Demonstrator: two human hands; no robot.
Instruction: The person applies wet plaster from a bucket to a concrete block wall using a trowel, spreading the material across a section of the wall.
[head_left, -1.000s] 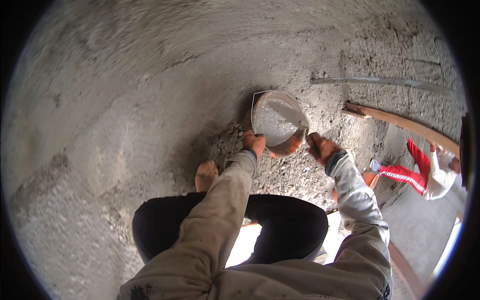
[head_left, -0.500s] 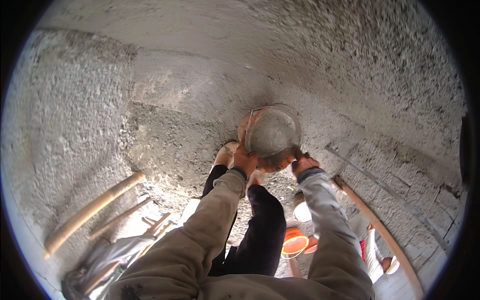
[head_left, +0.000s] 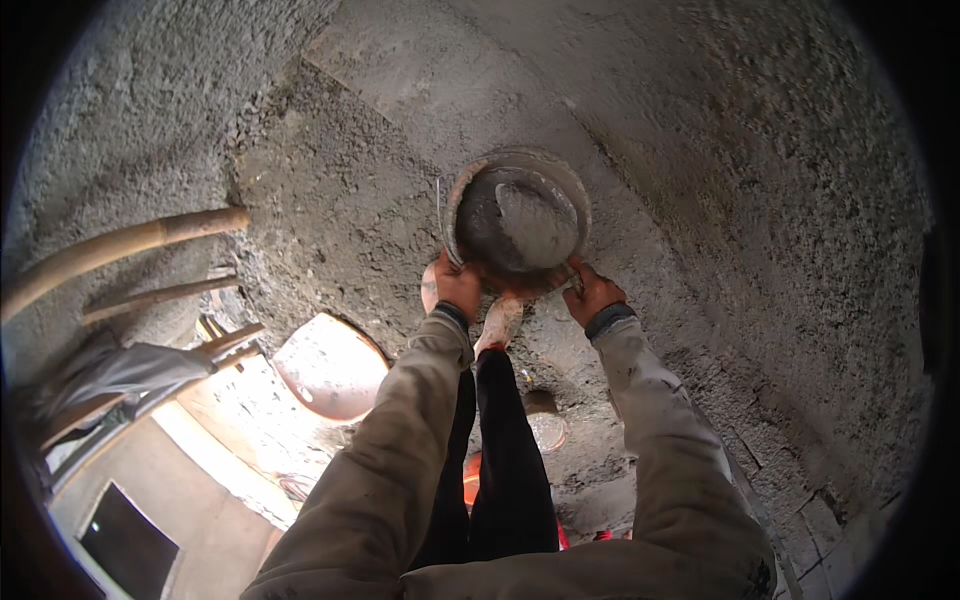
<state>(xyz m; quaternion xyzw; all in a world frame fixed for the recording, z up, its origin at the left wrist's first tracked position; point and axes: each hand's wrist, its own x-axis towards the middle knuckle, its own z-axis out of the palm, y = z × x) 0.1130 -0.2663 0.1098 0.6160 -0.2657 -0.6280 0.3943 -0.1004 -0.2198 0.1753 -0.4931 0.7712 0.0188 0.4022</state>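
While the left hand (head_left: 460,287) has its fingers closed over the near left edge of the bucket (head_left: 525,158), the right hand (head_left: 598,297) has its own curled at the near right edge; exactly what they hold I cannot tell. Grey mix (head_left: 538,225) lies inside, beyond the feet (head_left: 498,322).

This is a building site: rough, unpainted cement surfaces (head_left: 800,210) spread across the far side and the right, a stained bucket (head_left: 522,160) holds wet grey mortar (head_left: 537,228), and on the left are a thick wooden pole (head_left: 130,247), rough timber (head_left: 160,298) and a draped grey sheet (head_left: 130,372), all bare and dusty-looking.
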